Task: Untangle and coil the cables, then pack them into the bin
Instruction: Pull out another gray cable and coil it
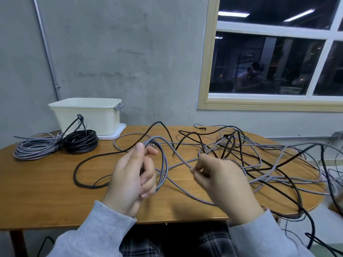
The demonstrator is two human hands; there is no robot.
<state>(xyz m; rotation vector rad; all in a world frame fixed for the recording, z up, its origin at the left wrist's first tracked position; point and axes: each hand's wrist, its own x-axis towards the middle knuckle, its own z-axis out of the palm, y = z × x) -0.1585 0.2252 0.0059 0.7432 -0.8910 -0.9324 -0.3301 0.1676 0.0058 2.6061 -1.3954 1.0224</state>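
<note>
Left hand (130,175) gripping small loops of grey braided cable (163,164) above oval wooden worktop (46,184), right hand (220,180) pinching feed strand; best kept even, untwisted, clear of black cable tangle (232,145).

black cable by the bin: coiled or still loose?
Coiled. The black coil lies in stacked round loops on the table, beside the grey coil.
</note>
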